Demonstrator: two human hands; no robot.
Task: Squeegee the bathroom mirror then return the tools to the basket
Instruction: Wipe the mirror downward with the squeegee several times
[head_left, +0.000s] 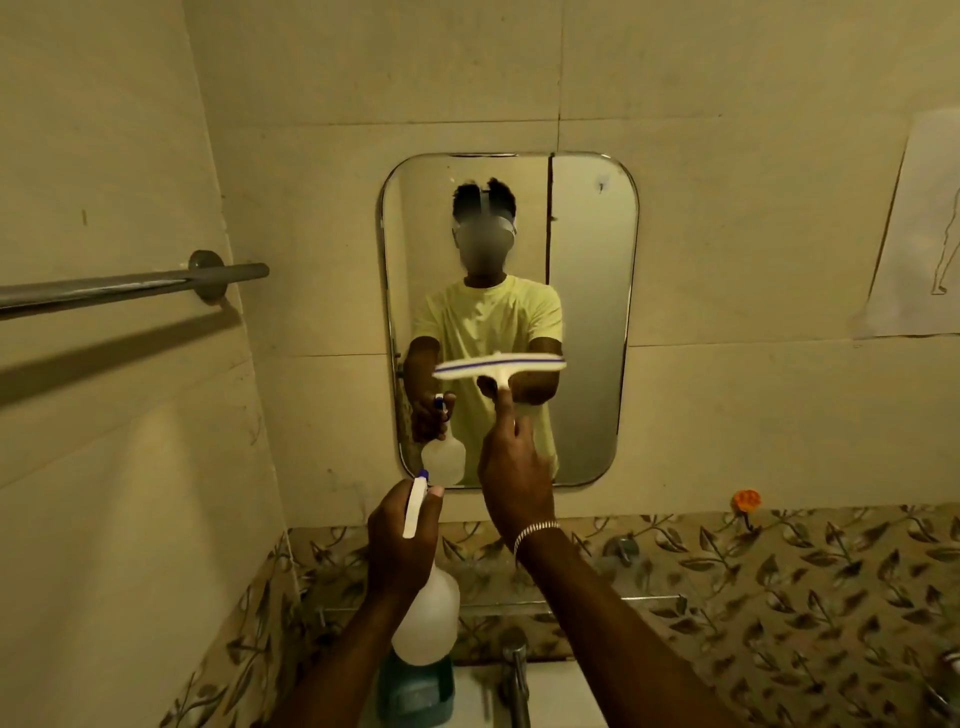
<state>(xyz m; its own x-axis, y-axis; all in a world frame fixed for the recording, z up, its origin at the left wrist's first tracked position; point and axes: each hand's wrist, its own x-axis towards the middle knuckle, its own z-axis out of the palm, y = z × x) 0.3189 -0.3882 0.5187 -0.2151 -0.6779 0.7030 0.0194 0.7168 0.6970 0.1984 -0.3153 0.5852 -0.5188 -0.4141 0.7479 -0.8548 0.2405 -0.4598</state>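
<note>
Beige wall tiles surrounded the rounded mirror. Right-hand fingers clamped the squeegee, its blade above them; left-hand fingers wrapped the spray bottle. The teal container below was half hidden.

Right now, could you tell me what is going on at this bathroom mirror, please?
A person stands facing the wall mirror with a tool in each hand. The right hand holds a white squeegee by its handle, the blade raised crosswise in front of the lower glass. The left hand grips a translucent spray bottle by its neck, below the mirror. Whether the blade touches the glass cannot be told.
</note>
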